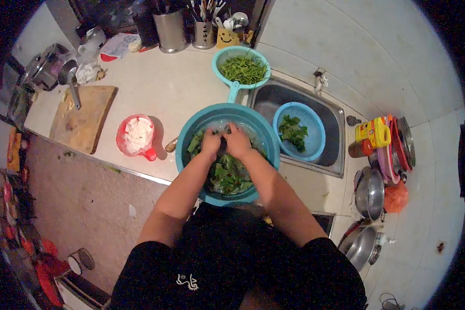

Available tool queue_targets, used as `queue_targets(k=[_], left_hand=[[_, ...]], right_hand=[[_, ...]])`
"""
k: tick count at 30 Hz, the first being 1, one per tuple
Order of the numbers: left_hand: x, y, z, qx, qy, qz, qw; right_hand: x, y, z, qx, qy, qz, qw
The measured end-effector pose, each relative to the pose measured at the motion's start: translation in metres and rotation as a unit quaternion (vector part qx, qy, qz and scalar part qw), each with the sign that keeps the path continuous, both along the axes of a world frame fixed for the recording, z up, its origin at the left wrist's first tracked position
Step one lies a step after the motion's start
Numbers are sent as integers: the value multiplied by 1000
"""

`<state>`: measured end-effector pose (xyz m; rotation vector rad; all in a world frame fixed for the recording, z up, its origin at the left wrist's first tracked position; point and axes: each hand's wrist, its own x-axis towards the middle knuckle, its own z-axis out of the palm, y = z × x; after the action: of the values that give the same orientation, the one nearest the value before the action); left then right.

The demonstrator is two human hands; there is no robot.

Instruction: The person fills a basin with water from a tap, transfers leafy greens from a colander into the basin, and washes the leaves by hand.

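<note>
A teal basin (187, 121) of water stands in front of me, with leafy greens (227, 173) floating in it. Both my hands reach into its middle, close together. My left hand (211, 142) has its fingers curled around some greens. Beside it, my right hand (236, 141) also closes on greens, its fingertips partly hidden and slightly blurred. To the right, a blue plastic basket (315, 135) holding a bunch of washed-looking leaves (293, 132) sits in the steel sink (266, 101). Behind the basin, a light teal colander (233, 93) holds cut green stalks (243, 68).
Left of the basin are a red measuring cup (139, 135) of white powder and a wooden cutting board (82, 121) with a ladle-like utensil (72, 85). Steel utensil holders (171, 32) line the back. Metal bowls (369, 194) and a yellow bottle (373, 133) stand at the right wall.
</note>
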<state>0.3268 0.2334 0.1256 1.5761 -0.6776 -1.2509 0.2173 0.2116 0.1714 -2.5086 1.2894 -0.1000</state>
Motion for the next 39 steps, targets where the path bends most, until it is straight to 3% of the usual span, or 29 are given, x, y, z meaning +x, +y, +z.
queue_targets(k=[2,3,5,7,8,9,11,13,17,19,21,23,27,29,31,34,35,37,39], left_hand=[[-2,-1,-11,8,37,14,999],[-3,-2,-15,15,75,26,997],[-7,8,26,22,116,33,992],[-3,8,38,27,160,39,986],[3,5,30,25,260,12,965],[6,6,34,24,357,-16,934],[7,9,41,10,370,-14,929],[7,14,61,-3,383,-17,923],[7,23,86,-8,444,-30,896],[10,27,91,-48,527,-83,844],[15,25,76,-53,527,-111,841],[23,24,58,-51,574,-202,792],[14,28,70,-38,552,-161,818],[8,31,88,3,347,-87,934],[12,30,84,31,347,-113,930],[5,30,85,-44,306,-128,942],[4,33,90,-6,331,-123,936],[2,34,96,32,355,-120,927],[1,32,95,21,497,-142,856]], right_hand=[[-2,-7,-31,29,-3,-34,999],[-3,-8,-22,28,-3,-32,999],[-2,-9,10,175,-64,-54,981],[-4,-13,20,202,-100,-56,973],[-4,-14,24,231,-136,-60,962],[-3,-10,29,231,-134,-59,962],[-3,6,38,227,-281,-6,932],[1,18,48,238,-275,7,932],[-1,25,56,118,-202,-5,972],[-9,18,58,111,-231,36,966],[-15,10,62,130,-224,37,965],[-18,7,61,149,-217,41,964],[-20,2,61,70,-269,-5,961],[-19,-4,62,95,-354,-45,929],[-17,0,81,127,-390,-70,909],[-18,-3,92,307,-553,-151,760],[-20,-3,95,306,-553,-152,760],[-21,2,112,421,-608,-199,643],[-23,6,113,426,-627,-206,619]])
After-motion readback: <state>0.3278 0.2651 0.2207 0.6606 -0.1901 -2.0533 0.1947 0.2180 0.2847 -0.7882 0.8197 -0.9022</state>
